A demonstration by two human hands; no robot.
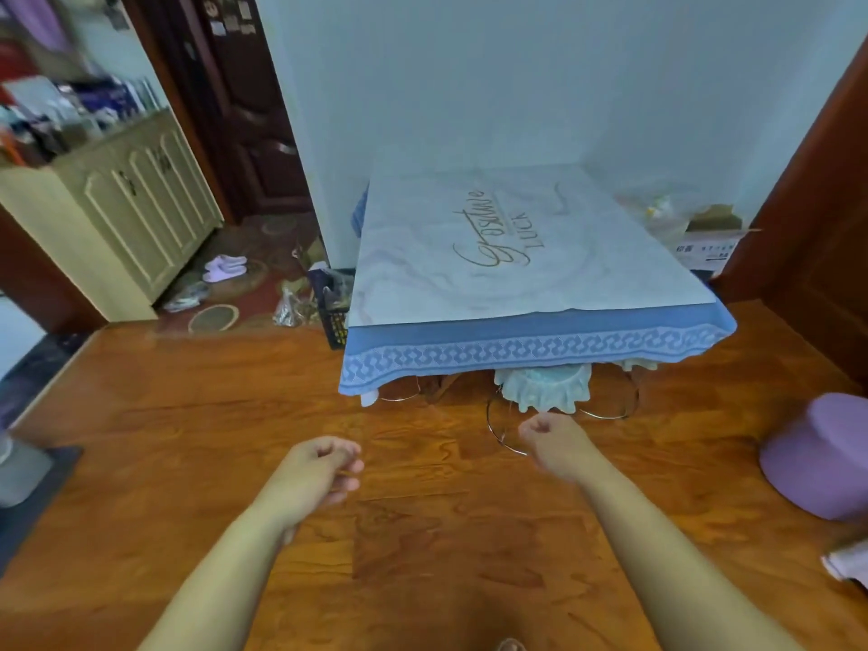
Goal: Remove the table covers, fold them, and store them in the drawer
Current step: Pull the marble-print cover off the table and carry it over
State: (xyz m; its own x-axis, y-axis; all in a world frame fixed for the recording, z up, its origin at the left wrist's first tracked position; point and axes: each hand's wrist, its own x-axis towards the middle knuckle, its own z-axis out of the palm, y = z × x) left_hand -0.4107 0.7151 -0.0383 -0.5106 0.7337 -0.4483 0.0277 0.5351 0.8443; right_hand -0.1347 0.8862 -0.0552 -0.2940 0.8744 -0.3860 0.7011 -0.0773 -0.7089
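Observation:
A small table stands against the white wall ahead of me. On top lies a white marbled cover [516, 256] with gold script. Beneath it a blue cover [530, 350] with a white patterned border hangs over the front edge. Both of my arms reach forward over the wooden floor, short of the table. My left hand [324, 472] has its fingers curled and holds nothing. My right hand [549, 436] is clenched into a fist, also holding nothing, just below the table's front edge.
A pale ruffled stool [545, 385] with wire ring legs sits under the table. A purple round stool [822, 458] stands at right. A cream cabinet [131, 213] is at far left, a dark crate [336, 303] beside the table, a cardboard box [709, 249] behind it.

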